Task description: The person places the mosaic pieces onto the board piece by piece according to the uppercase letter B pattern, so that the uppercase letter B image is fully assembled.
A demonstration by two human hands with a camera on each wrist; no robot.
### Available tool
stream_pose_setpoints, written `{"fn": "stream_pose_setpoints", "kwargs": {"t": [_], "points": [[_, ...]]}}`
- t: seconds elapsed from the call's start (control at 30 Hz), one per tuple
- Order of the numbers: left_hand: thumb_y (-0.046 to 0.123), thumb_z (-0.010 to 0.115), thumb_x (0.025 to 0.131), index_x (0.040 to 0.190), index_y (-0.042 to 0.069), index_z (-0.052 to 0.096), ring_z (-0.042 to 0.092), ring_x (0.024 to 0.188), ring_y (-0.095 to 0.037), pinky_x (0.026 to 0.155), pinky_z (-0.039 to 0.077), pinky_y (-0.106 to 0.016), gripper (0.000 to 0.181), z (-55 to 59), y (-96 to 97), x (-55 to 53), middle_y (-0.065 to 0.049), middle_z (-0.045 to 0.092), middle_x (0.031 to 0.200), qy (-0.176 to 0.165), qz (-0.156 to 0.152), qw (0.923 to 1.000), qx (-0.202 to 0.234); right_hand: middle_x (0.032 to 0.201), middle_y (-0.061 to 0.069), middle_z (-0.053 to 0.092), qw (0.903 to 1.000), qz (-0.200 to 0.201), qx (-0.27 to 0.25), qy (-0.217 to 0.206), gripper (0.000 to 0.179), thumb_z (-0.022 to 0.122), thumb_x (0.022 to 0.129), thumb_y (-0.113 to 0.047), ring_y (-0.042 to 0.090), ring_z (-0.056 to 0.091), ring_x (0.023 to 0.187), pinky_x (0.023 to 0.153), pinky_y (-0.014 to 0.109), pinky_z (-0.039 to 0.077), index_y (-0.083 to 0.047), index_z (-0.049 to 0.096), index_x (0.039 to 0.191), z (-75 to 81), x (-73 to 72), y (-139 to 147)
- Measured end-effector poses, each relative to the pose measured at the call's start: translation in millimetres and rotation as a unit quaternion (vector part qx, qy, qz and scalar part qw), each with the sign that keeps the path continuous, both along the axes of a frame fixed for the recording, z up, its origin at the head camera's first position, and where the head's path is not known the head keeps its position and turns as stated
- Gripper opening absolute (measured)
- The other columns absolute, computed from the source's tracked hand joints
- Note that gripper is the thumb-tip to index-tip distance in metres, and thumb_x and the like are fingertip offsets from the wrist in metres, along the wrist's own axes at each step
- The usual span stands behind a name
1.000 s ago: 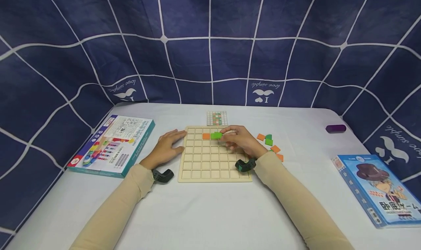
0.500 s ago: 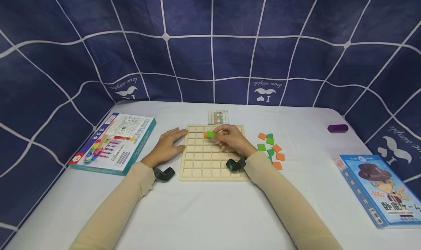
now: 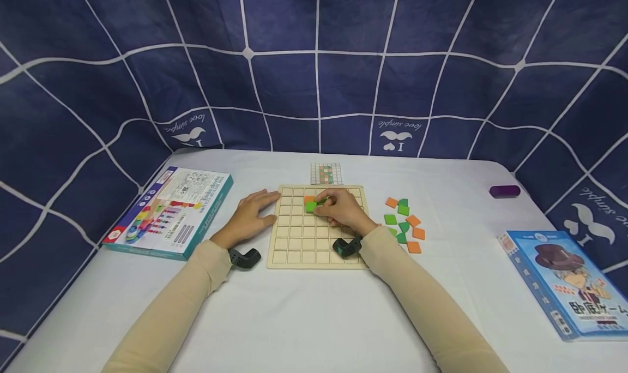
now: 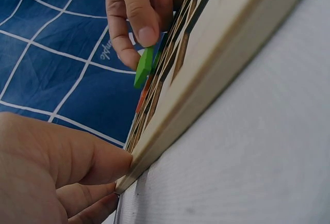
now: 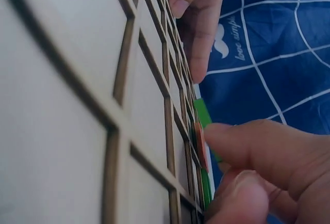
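Between the thumb and fingers of my right hand point(image 3: 343, 209) is a green square tile point(image 3: 311, 206), tilted just above the wooden grid board point(image 3: 294, 257). Behind it, an orange tile point(image 3: 309, 198) sits in a cell of an upper row. The right wrist view shows another green tile point(image 5: 205, 189) beside the orange one, partly covered by my fingers. My left hand point(image 3: 247, 220) rests at the board's left side, its extended fingers and thumb touching the edge, as the left wrist view shows.
Several loose orange and green tiles point(image 3: 414, 220) lie right of the board. A pattern card point(image 3: 326, 174) is behind it. A teal-edged box point(image 3: 171, 215) stands left, a blue box point(image 3: 569, 286) right. Farther back right lies a purple object point(image 3: 504, 191).
My right hand has moved left across the board with the green tile, now slightly nearer, in front of the orange tile. The left hand stays at the board's edge.
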State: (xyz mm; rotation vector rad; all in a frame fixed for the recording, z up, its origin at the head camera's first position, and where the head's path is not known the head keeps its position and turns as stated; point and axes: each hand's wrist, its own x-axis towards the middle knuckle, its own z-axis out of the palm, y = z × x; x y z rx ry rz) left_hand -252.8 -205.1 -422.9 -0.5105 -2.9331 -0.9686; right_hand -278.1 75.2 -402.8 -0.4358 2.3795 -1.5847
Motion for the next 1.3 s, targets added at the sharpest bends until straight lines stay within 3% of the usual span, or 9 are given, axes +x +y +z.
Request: {"fn": "stream_pose_setpoints", "kwargs": {"t": [0.33, 0.6, 0.77, 0.9, 1.07, 1.3], "points": [[0.017, 0.065, 0.098, 0.16, -0.001, 0.049, 0.028, 0.162, -0.041, 0.131, 0.013, -0.061, 0.066, -0.9, -1.4, -0.6, -0.018, 0.046, 0.168, 0.005, -0.003, 1.0, 0.005, 0.067, -0.002, 0.06, 0.9957, 0.006, 0.078, 0.049, 0.024, 0.081, 0.095, -0.006, 0.006, 0.049, 0.042, 0.047, 0.019, 0.046, 0.0, 0.077, 0.118, -1.3, -2.0, -7], [0.017, 0.065, 0.098, 0.16, 0.0, 0.049, 0.026, 0.162, -0.04, 0.131, 0.012, -0.061, 0.066, -0.5, -0.2, -0.6, -0.017, 0.045, 0.168, 0.0, 0.001, 1.0, 0.002, 0.067, -0.002, 0.058, 0.996, 0.012, 0.077, 0.044, 0.024, 0.081, 0.096, -0.006, 0.005, 0.049, 0.042, 0.047, 0.019, 0.046, 0.001, 0.077, 0.118, -0.9, -0.3, -6], [0.016, 0.065, 0.099, 0.16, 0.0, 0.05, 0.028, 0.162, -0.042, 0.131, 0.013, -0.062, 0.065, -0.1, 0.6, -0.3, -0.018, 0.046, 0.167, 0.004, 0.0, 1.0, 0.005, 0.072, 0.0, 0.059, 0.9985, 0.019, 0.046, 0.022, 0.023, 0.079, 0.097, -0.004, 0.007, 0.051, 0.046, 0.048, 0.019, 0.048, 0.002, 0.076, 0.119, 1.0, 1.7, -2], [0.015, 0.065, 0.099, 0.159, -0.001, 0.05, 0.028, 0.161, -0.043, 0.13, 0.014, -0.063, 0.064, 0.2, 0.4, 0.3, -0.02, 0.047, 0.166, 0.008, -0.004, 0.9999, 0.008, 0.079, 0.0, 0.057, 0.9991, 0.027, -0.012, -0.029, 0.025, 0.077, 0.097, -0.002, 0.008, 0.051, 0.054, 0.052, 0.019, 0.049, 0.003, 0.075, 0.121, 3.9, 1.7, 1], [0.015, 0.065, 0.099, 0.16, 0.0, 0.049, 0.027, 0.162, -0.042, 0.131, 0.012, -0.062, 0.065, 0.7, 0.1, 1.0, -0.019, 0.046, 0.168, 0.002, -0.004, 1.0, 0.007, 0.086, 0.001, 0.06, 0.9918, 0.047, -0.077, -0.091, 0.032, 0.074, 0.099, 0.0, 0.01, 0.052, 0.059, 0.055, 0.019, 0.05, 0.005, 0.07, 0.13, 9.4, -2.7, 9], [0.015, 0.064, 0.099, 0.16, -0.001, 0.048, 0.026, 0.162, -0.042, 0.131, 0.011, -0.062, 0.066, 0.7, -0.6, 0.6, -0.018, 0.045, 0.168, 0.001, -0.003, 1.0, 0.005, 0.097, 0.004, 0.067, 0.9913, 0.063, -0.084, -0.08, 0.04, 0.07, 0.103, -0.003, 0.013, 0.056, 0.068, 0.062, 0.022, 0.054, 0.006, 0.064, 0.141, 19.8, -13.1, 33]]}}
